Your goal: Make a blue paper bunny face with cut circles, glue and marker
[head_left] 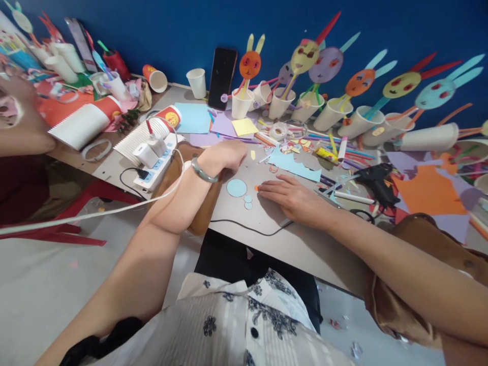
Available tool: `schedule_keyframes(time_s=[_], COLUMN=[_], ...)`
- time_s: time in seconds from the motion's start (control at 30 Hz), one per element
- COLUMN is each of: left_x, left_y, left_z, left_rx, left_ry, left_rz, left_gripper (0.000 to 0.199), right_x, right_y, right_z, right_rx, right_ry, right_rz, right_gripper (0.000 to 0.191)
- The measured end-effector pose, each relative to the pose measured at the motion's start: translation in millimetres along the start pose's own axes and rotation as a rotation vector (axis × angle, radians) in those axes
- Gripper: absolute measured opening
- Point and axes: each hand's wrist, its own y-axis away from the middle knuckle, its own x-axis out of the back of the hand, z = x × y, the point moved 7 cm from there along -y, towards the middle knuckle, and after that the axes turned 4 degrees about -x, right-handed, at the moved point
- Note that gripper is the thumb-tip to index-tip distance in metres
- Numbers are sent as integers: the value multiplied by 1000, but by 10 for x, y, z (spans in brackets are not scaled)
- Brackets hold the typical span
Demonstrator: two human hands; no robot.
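My left hand [231,155], with a jade-like bangle at the wrist, is curled down over the table; its fingertips are hidden. Close to it lie a large light-blue paper circle [237,188] and two small blue circles [248,199]. My right hand [293,199] rests flat on the table, fingers stretched out. At its fingertips is a small orange paper piece [256,188]. Just beyond it sits a light-blue paper strip [295,163] with scalloped cut-outs. Scissors [337,188] lie behind the right wrist.
Paper cups [242,105] with paper rabbit faces line the blue wall. A phone [222,79] leans there. On the right is a black glue gun [377,184]; on the left, a power strip [154,170] with a white cable. Another person's hand [23,112] is at far left.
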Motion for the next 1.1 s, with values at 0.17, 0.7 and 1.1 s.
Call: schedule_keyframes(time_s=[0.17,0.7,1.1], left_x=[42,0,-276], left_y=[7,-24,-162], left_z=[53,120,404], left_rx=[62,-64,-363], left_ry=[-235,-105,254], left_rz=[19,-15,-120], left_gripper=[33,36,14], right_x=[-29,-147,-404], right_y=[-47,247,-211], right_z=[-19,-426,-750], right_rx=[-38,3,51], right_ry=[-17,-45,-246], right_rz=[75,19,-114], right_gripper=[45,70,101])
